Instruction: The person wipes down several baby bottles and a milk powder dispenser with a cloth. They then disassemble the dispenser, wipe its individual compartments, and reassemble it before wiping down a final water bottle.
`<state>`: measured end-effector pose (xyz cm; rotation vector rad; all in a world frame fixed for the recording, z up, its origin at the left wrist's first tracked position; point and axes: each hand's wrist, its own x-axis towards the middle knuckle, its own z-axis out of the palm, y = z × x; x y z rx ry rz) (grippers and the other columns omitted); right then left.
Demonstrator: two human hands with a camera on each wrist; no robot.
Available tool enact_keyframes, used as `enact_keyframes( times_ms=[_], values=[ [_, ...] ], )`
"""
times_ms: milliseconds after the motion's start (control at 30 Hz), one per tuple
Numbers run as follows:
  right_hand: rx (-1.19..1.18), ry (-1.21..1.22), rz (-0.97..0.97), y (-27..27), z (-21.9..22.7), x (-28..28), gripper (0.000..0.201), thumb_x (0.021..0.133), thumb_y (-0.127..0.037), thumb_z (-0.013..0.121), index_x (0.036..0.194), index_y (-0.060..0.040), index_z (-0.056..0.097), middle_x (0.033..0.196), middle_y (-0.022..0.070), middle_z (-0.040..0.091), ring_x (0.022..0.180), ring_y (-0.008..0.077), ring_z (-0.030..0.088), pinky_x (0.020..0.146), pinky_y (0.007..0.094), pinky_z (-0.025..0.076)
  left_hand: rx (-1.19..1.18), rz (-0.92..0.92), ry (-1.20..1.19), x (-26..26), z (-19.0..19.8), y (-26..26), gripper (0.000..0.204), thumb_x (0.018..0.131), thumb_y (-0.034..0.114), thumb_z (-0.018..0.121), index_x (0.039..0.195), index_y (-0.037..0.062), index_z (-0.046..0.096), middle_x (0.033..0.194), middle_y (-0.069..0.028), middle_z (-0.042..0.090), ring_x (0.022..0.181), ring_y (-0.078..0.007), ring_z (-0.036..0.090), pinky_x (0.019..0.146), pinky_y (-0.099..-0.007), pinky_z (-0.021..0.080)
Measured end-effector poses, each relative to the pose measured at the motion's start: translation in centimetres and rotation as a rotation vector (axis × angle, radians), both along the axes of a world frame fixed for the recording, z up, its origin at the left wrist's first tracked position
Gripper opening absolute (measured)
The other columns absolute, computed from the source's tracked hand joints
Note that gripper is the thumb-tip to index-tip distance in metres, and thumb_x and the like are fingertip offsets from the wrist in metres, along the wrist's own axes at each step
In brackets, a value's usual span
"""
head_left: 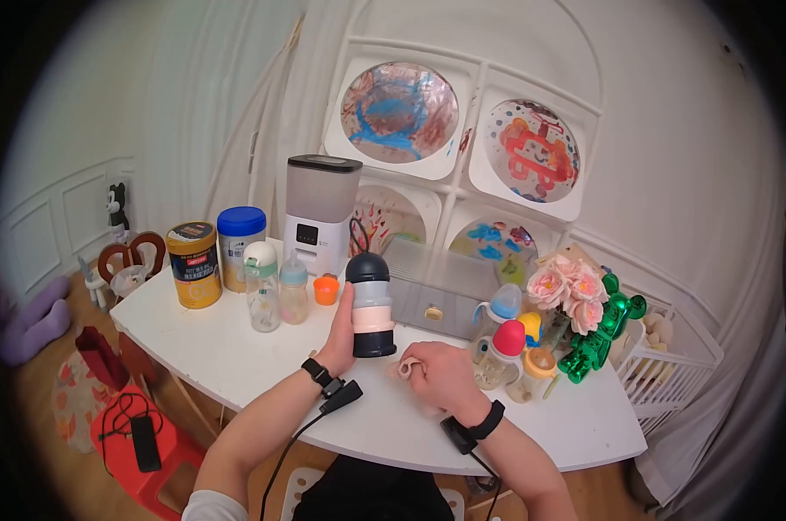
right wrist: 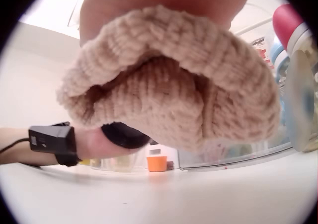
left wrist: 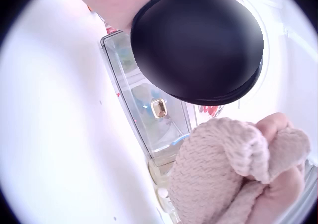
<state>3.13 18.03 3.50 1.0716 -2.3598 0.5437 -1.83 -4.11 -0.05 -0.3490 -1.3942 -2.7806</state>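
Observation:
My left hand (head_left: 337, 337) grips a stacked milk powder container (head_left: 373, 318) with a navy domed lid, grey and pink tiers and a navy bottom tier. The container is raised off the table and nearly upright; its round dark base (left wrist: 198, 47) faces the left wrist camera. Just to its right, my right hand (head_left: 445, 373) holds a bunched beige-pink cloth (right wrist: 169, 95) with a waffle-like weave. In the left wrist view the fingers curl around the folded cloth (left wrist: 213, 169), close beside the container's base.
On the white table (head_left: 236, 369), a yellow can (head_left: 194, 269), a blue-lidded jar (head_left: 242, 247), two bottles and an orange cup (head_left: 326, 291) stand left. Behind are a white dispenser (head_left: 319, 217) and grey box (head_left: 436, 300); right, several baby bottles (head_left: 499, 356), flowers and a green bear figure (head_left: 603, 334).

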Motion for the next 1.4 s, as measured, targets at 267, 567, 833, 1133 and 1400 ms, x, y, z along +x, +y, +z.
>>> enact_keyframes(
  times_ms=[267,567,833,1133,1400],
  values=[
    [-0.693,0.238,0.098,0.2,1.1,-2.2,0.044,0.086,0.009,0.057,0.126,-0.0062,0.068,0.136,0.0206,0.067,0.122,0.0415,0.063,0.107,0.0443,0.049,-0.188,-0.055,0.234,0.8,0.1,0.6,0.064,0.11,0.042,0.056,0.159,0.008,0.032,0.143,-0.0133,0.059,0.119,-0.0216,0.068,0.099,-0.0401,0.06],
    [-0.463,0.26,0.105,0.2,1.0,-1.9,0.05,0.085,0.009,0.063,0.133,-0.0065,0.067,0.143,0.0219,0.063,0.126,0.0422,0.062,0.108,0.0453,0.05,-0.439,-0.137,0.315,1.2,-0.9,1.3,0.059,0.112,0.04,0.053,0.16,0.0083,0.036,0.151,-0.008,0.055,0.138,-0.0177,0.055,0.116,-0.0372,0.044],
    [-0.328,0.286,0.05,0.0,0.2,-1.2,0.046,0.076,0.008,0.066,0.116,-0.0134,0.074,0.117,0.0081,0.074,0.105,0.0319,0.071,0.086,0.0401,0.059,-0.198,-0.107,0.261,0.7,-0.6,0.8,0.061,0.112,0.046,0.05,0.156,0.0045,0.037,0.148,-0.0109,0.056,0.136,-0.0197,0.057,0.116,-0.036,0.044],
    [-0.121,0.405,0.095,-0.4,0.8,-0.3,0.054,0.071,0.004,0.072,0.119,-0.0187,0.075,0.125,0.003,0.071,0.109,0.0275,0.068,0.085,0.037,0.06,-0.153,0.014,0.206,0.6,-0.8,1.0,0.063,0.11,0.059,0.045,0.145,0.0071,0.054,0.136,-0.0112,0.066,0.125,-0.0218,0.065,0.11,-0.0373,0.051],
    [0.019,0.422,0.153,-1.4,0.1,0.3,0.062,0.071,0.001,0.076,0.128,-0.0219,0.074,0.141,0.0072,0.062,0.118,0.0311,0.064,0.087,0.0366,0.061,0.079,-0.077,-0.012,1.1,0.0,0.8,0.073,0.104,0.072,0.045,0.14,0.0095,0.059,0.128,-0.0122,0.07,0.119,-0.0243,0.069,0.104,-0.0393,0.055]
  ],
)
